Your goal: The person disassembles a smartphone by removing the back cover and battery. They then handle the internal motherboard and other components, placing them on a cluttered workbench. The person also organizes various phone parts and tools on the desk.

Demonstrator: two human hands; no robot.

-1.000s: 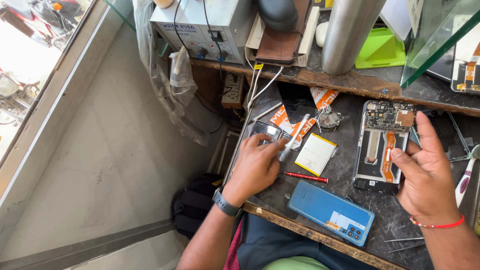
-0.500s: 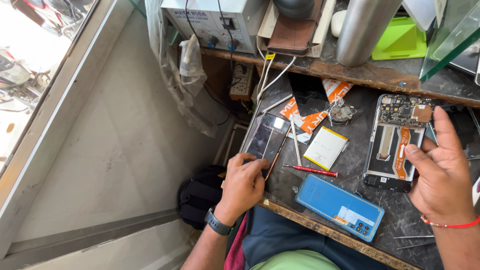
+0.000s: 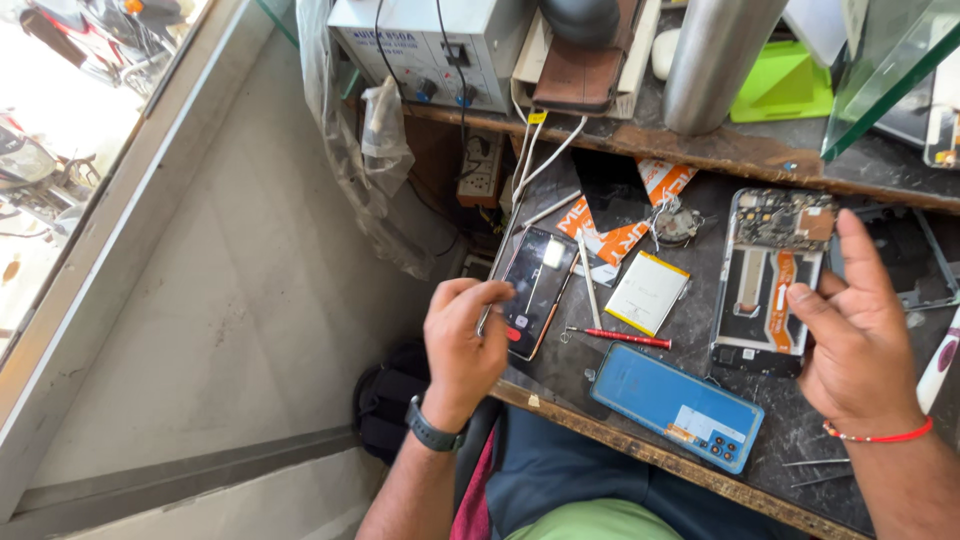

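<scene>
My left hand (image 3: 462,345), with a dark watch on its wrist, pinches thin metal tweezers (image 3: 493,312) at the workbench's left edge. The tips rest by the left side of a black phone (image 3: 540,288) with a lit screen. My right hand (image 3: 862,335), with a red thread bracelet, grips the right edge of an opened phone (image 3: 765,262). Its circuit board and orange ribbon cable are exposed, and my thumb lies on its lower right.
On the dark workbench (image 3: 560,385) lie a blue back cover (image 3: 676,405), a red screwdriver (image 3: 618,338), a white battery (image 3: 648,292) and an orange packet (image 3: 622,228). The shelf behind holds a power supply (image 3: 430,45), a metal cylinder (image 3: 715,60) and a green stand (image 3: 785,85).
My left hand has drawn back to the left with the tweezers, off the tools by the battery, uncovering the black phone. My right hand has stayed on the opened phone.
</scene>
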